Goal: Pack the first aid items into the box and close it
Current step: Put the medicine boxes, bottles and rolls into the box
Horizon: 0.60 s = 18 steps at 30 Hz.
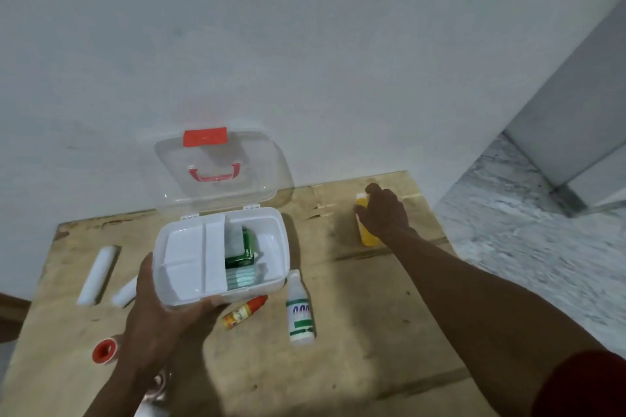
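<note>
Wooden board (pixel 372 332), box (pixel 271 281) (open), bottles (pixel 299 311), rolls (pixel 96 276)

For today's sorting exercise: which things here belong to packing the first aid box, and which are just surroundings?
Job:
box
green packet
yellow bottle
white bottle
small dropper
gauze rolls
red-cored tape

Surroundings:
wooden board
wall
marble floor

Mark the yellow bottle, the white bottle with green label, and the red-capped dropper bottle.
yellow bottle (pixel 367 238), head view, lower body.
white bottle with green label (pixel 300 311), head view, label.
red-capped dropper bottle (pixel 244 311), head view, body.
</note>
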Each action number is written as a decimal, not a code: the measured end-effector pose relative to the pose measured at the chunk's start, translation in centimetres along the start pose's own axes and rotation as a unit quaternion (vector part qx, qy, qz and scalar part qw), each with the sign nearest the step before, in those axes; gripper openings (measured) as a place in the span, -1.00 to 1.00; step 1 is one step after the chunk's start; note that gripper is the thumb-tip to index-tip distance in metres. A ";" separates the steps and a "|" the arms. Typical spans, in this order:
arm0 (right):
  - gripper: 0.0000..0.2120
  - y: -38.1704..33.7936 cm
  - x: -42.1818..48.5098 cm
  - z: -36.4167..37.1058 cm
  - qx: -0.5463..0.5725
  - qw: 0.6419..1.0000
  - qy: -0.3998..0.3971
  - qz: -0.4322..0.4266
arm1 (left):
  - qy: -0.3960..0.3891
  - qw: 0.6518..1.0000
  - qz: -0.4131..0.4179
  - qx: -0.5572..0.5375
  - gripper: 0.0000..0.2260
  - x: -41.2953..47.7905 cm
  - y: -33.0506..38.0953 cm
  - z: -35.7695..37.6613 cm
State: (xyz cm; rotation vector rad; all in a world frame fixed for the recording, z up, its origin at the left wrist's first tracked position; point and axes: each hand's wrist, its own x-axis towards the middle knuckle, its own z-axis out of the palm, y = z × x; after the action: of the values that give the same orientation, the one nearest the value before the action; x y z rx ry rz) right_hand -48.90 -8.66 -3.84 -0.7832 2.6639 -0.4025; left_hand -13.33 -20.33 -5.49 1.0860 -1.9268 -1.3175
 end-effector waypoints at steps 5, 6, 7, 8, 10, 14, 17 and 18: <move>-0.48 0.1 2.2 0.3 -0.003 0.999 -0.037 -0.003 | -0.011 0.999 -0.005 0.035 0.02 0.5 -0.6 -0.3; -0.50 0.1 2.4 0.4 -0.004 0.999 -0.042 -0.005 | -0.008 0.999 -0.008 0.035 0.02 0.6 -0.6 -0.3; -0.52 0.1 2.5 0.5 -0.003 0.999 -0.046 -0.005 | -0.005 1.000 -0.009 0.029 0.02 0.6 -0.5 -0.2; -0.53 0.1 2.6 0.6 0.000 0.999 -0.046 -0.005 | -0.005 1.000 -0.007 0.025 0.02 0.6 -0.4 -0.1; -0.50 0.2 2.7 0.7 0.007 0.999 -0.045 -0.010 | -0.011 1.000 0.000 0.022 0.02 0.6 -0.1 0.0; -0.46 0.3 2.6 0.6 0.020 0.998 -0.045 -0.025 | -0.015 0.999 -0.015 0.028 -0.01 0.6 -0.9 -0.4; -0.48 0.5 1.9 0.4 0.044 0.998 -0.020 -0.035 | -0.017 0.999 -0.016 0.026 -0.02 0.3 -0.9 -0.6; -0.50 0.7 1.6 0.4 0.057 0.998 -0.005 -0.039 | -0.013 1.000 -0.014 0.024 -0.02 0.3 -0.6 -0.6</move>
State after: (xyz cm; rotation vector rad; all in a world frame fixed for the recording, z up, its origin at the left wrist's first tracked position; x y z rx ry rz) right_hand -50.31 -9.04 -4.88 -0.8544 2.5808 -0.5630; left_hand -12.80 -20.95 -5.89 1.1288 -1.9785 -1.3128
